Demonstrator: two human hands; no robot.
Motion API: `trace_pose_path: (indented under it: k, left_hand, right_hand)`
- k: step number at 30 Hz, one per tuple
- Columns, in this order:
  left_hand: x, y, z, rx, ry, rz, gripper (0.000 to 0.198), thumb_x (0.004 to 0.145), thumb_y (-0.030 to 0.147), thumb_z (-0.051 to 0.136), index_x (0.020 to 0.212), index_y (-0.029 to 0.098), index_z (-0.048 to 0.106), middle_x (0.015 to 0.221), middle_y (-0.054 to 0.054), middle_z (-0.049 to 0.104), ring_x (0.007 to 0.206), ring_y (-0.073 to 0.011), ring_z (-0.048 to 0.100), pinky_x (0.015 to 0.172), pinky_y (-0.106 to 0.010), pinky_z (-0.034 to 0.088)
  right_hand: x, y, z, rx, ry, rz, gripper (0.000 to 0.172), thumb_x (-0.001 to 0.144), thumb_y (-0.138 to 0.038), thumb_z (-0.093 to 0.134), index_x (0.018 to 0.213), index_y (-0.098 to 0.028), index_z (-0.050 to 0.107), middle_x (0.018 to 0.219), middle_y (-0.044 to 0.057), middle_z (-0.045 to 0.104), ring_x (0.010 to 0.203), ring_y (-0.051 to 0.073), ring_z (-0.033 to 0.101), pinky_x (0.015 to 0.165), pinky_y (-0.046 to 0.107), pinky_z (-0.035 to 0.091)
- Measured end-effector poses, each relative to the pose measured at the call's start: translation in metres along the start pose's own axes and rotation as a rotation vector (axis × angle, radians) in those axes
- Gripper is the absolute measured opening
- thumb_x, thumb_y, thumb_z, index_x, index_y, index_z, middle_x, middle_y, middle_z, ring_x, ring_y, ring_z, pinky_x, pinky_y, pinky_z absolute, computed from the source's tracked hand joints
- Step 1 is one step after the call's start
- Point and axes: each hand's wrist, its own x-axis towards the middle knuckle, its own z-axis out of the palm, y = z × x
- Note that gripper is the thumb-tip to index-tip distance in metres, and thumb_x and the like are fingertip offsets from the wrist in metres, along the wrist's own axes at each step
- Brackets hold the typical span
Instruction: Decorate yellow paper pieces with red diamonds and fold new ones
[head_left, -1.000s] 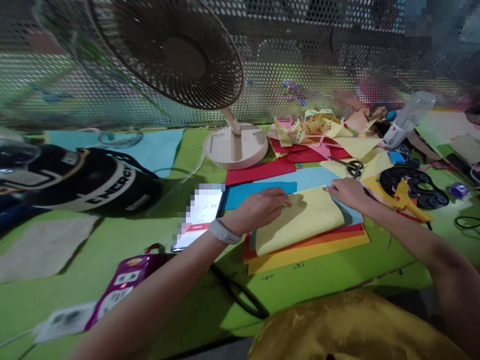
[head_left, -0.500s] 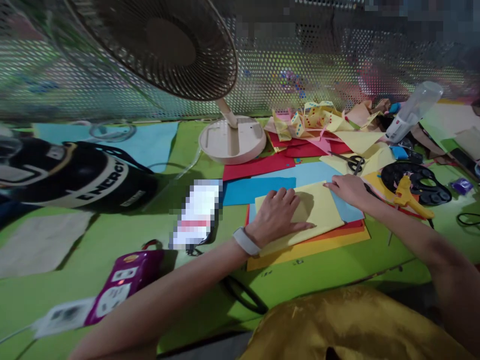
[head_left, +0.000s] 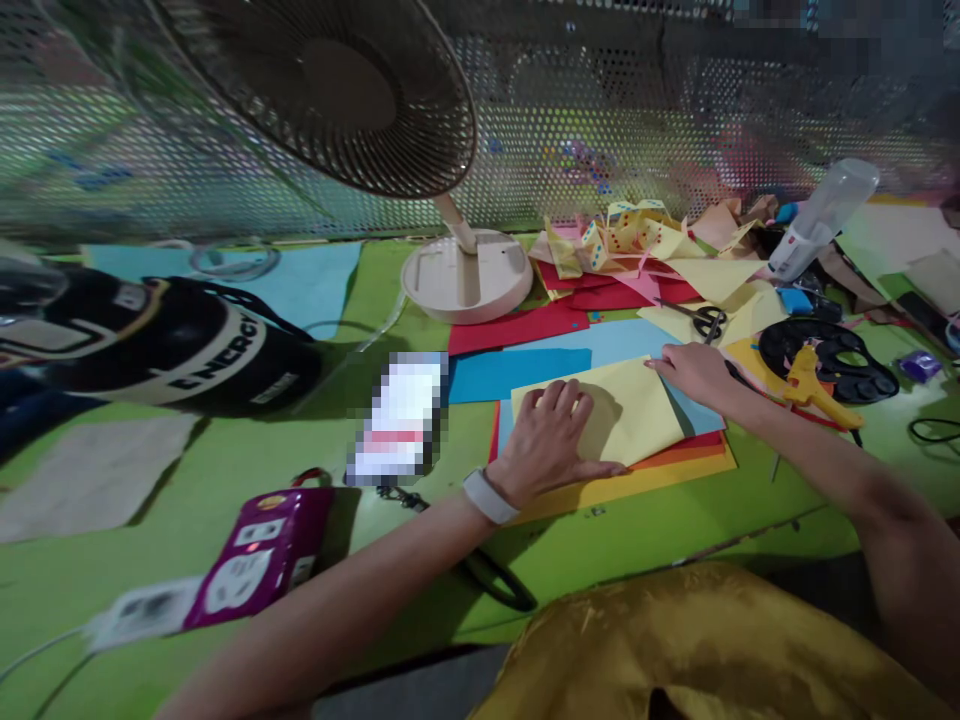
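Note:
A pale yellow sheet of paper (head_left: 634, 410) lies folded on a stack of coloured sheets. My left hand (head_left: 546, 440) presses on its left part, fingers spread and the thumb along the near edge. At the far right corner, my right hand (head_left: 694, 372) has its fingers curled, with thumb and forefinger pinching the yellow paper. Under it, light blue paper (head_left: 694, 413), red-orange sheets and an amber-yellow sheet (head_left: 675, 476) stick out. Just beyond my right hand lie black-handled scissors (head_left: 707, 322).
A fan (head_left: 469, 280) stands at the back. Left are a phone (head_left: 401, 415), a purple power strip (head_left: 262, 550) and a black bottle (head_left: 225, 350). On the right are a yellow glue gun (head_left: 817, 390), a black palette (head_left: 862, 372), a clear bottle (head_left: 825, 220) and paper scraps (head_left: 637, 240).
My left hand has slid slightly toward me, its thumb now lower on the paper's near edge. My right hand stays at the far corner. The view has shifted slightly.

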Motion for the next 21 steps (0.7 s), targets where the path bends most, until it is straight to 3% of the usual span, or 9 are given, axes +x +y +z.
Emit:
trace_pose_path:
  k: [3,7,9,11,13,15,18,21]
  left_hand:
    - [0.001,0.0,0.001,-0.027,0.005,-0.011,0.087,0.068,0.088,0.035,0.102,0.012,0.06,0.112,-0.024,0.058,0.101,-0.0389,0.051,0.078,-0.05,0.039]
    - [0.001,0.001,0.0,-0.03,-0.015,-0.027,0.085,0.068,0.087,0.037,0.101,0.011,0.059,0.112,-0.023,0.058,0.1,-0.0381,0.051,0.078,-0.049,0.039]
    - [0.0,0.001,-0.001,-0.037,-0.018,-0.031,0.081,0.07,0.085,0.039,0.101,0.012,0.059,0.113,-0.023,0.057,0.1,-0.0376,0.05,0.08,-0.049,0.039]
    - [0.0,0.001,-0.001,-0.047,-0.011,-0.034,0.077,0.072,0.081,0.041,0.101,0.013,0.06,0.113,-0.023,0.057,0.1,-0.0374,0.05,0.08,-0.049,0.038]
    - [0.0,0.0,-0.002,-0.051,-0.011,-0.029,0.073,0.073,0.078,0.043,0.102,0.013,0.059,0.112,-0.023,0.056,0.099,-0.0374,0.05,0.079,-0.049,0.039]
    - [0.0,0.0,-0.002,-0.038,-0.021,-0.016,0.07,0.074,0.075,0.045,0.103,0.013,0.059,0.113,-0.023,0.056,0.098,-0.0374,0.05,0.078,-0.049,0.039]
    - [0.0,0.0,-0.002,-0.004,-0.031,-0.01,0.067,0.075,0.072,0.046,0.102,0.012,0.059,0.114,-0.024,0.056,0.098,-0.0378,0.05,0.078,-0.049,0.039]
    - [-0.001,0.001,0.0,-0.026,0.0,-0.025,0.066,0.076,0.072,0.044,0.101,0.012,0.059,0.116,-0.025,0.056,0.102,-0.0389,0.049,0.08,-0.05,0.039]
  right_hand:
    - [-0.002,0.0,-0.005,0.021,0.01,0.008,0.045,0.096,-0.051,0.036,0.095,-0.017,0.066,0.089,0.01,0.072,0.082,0.023,0.063,0.061,0.028,0.033]
    - [-0.028,-0.019,-0.01,0.047,0.244,-0.083,0.043,0.1,-0.04,0.03,0.103,-0.013,0.064,0.097,0.013,0.07,0.09,0.023,0.061,0.067,0.031,0.04]
    - [-0.049,-0.035,-0.006,0.057,0.256,-0.423,0.047,0.101,-0.037,0.025,0.108,-0.012,0.063,0.104,0.016,0.069,0.096,0.023,0.061,0.073,0.033,0.044]
    - [-0.071,-0.051,0.001,0.05,0.301,-0.705,0.052,0.098,-0.048,0.033,0.114,-0.009,0.062,0.12,0.021,0.064,0.112,0.028,0.056,0.087,0.041,0.045]
    - [-0.089,-0.06,0.009,0.036,0.419,-0.755,0.058,0.096,-0.051,0.037,0.122,-0.004,0.058,0.135,0.025,0.052,0.129,0.032,0.045,0.101,0.047,0.039]
    - [-0.101,-0.063,0.015,0.014,0.493,-0.798,0.059,0.096,-0.05,0.038,0.126,-0.002,0.056,0.137,0.025,0.051,0.132,0.032,0.042,0.107,0.05,0.034]
    - [-0.107,-0.061,0.027,-0.002,0.47,-0.859,0.065,0.095,-0.056,0.034,0.125,-0.003,0.058,0.131,0.021,0.058,0.127,0.03,0.049,0.108,0.048,0.036]
    - [-0.105,-0.058,0.043,-0.045,0.445,-0.816,0.076,0.092,-0.064,0.03,0.126,-0.001,0.057,0.13,0.021,0.059,0.125,0.03,0.052,0.108,0.048,0.036]
